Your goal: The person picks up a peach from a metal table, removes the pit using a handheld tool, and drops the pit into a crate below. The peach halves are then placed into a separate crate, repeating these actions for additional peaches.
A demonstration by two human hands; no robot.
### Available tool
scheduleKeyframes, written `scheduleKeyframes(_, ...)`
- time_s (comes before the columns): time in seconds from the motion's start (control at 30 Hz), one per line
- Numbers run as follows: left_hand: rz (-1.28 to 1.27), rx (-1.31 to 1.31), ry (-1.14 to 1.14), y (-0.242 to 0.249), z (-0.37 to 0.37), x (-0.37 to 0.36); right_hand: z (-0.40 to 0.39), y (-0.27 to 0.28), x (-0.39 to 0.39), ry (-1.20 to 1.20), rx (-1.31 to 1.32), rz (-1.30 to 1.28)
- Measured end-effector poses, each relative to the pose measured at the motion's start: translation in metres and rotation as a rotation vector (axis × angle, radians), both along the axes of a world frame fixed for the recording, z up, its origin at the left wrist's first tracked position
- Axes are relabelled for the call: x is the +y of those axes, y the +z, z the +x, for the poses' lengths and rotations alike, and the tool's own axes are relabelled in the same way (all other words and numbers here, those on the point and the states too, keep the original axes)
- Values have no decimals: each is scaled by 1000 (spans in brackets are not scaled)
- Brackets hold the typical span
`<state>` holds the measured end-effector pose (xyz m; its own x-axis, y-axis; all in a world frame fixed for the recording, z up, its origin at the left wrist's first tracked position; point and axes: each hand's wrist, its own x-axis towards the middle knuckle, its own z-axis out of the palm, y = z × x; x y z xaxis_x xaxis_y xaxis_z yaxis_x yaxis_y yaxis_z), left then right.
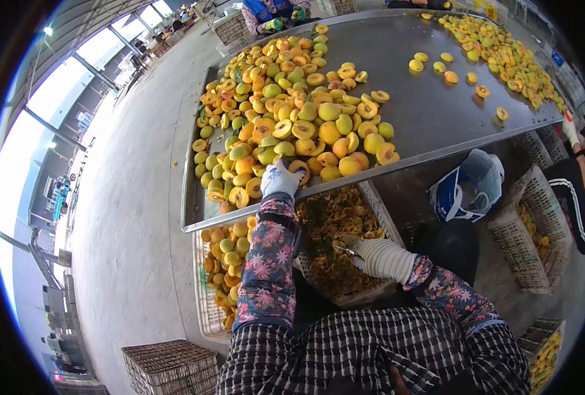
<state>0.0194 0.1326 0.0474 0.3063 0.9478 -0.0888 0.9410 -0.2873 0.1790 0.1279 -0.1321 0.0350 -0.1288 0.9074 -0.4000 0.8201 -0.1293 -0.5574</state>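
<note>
My left hand [280, 180], in a white glove, is at the near edge of a heap of yellow peaches [273, 99], many cut in half. Its fingers are closed on a peach half [298, 168] with the cut face showing. My right hand [383, 258], in a striped glove, grips a small metal pitting tool [346, 250], whose tip is partly hidden. Below it stands a crate [383, 209] of brown-orange pits and scraps [335, 224]. The heap lies on a metal table [398, 105] with a raised rim.
A crate of peaches [227, 260] stands under the table's left corner. To the right are a blue-and-white bucket [447, 194] and a crate [529, 230]. More halves [503, 56] lie at the table's far right. Co-workers sit at the far side [276, 13] and right [575, 178].
</note>
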Motion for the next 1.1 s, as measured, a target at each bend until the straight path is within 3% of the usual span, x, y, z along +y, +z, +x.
scheduleKeyframes(0.17,-22,-231,-9,-12,-2,-19,-6,-1,-3,-76,78,85)
scheduleKeyframes(0.27,-99,-693,-1,-10,-10,-25,-6,0,-4,-109,94,169)
scheduleKeyframes(0.3,-165,-993,63,6,-10,-39,-7,0,-4,-121,130,211)
scheduleKeyframes(0.33,-368,-1503,-109,-23,-19,-25,-9,1,-2,-132,171,262)
scheduleKeyframes(0.4,-819,-1807,-44,-27,-36,-36,-15,-8,-1,-234,261,417)
scheduleKeyframes(0.47,-1073,-2020,95,-32,-41,-71,-17,-5,-1,-310,410,529)
scheduleKeyframes(0.5,-1095,-2112,164,-35,-43,-88,-20,-7,3,-296,407,688)
scheduleKeyframes(0.53,-1113,-2205,226,-35,-44,-101,-23,-6,1,-303,419,650)
scheduleKeyframes(0.57,-1210,-2218,367,-29,-41,-111,-25,6,2,-307,427,625)
scheduleKeyframes(0.67,-1237,-2199,246,-25,-44,-134,-37,8,8,-300,383,674)
scheduleKeyframes(0.7,-1146,-2187,341,-28,-42,-138,-39,7,9,-298,346,690)
scheduleKeyframes(0.8,-899,-2184,63,-25,-44,-148,-41,4,12,-289,141,683)
scheduleKeyframes(0.83,-778,-2038,-91,-45,-46,-142,-41,4,12,-287,63,668)
scheduleKeyframes(0.93,-613,-1927,-183,-54,-47,-141,-44,7,13,-265,-11,711)
scheduleKeyframes(0.97,-820,-2115,4,-24,-45,-152,-44,8,14,-256,-48,698)
scheduleKeyframes(1.1,-373,-1706,-216,-38,-46,-148,-52,10,11,-247,-119,629)
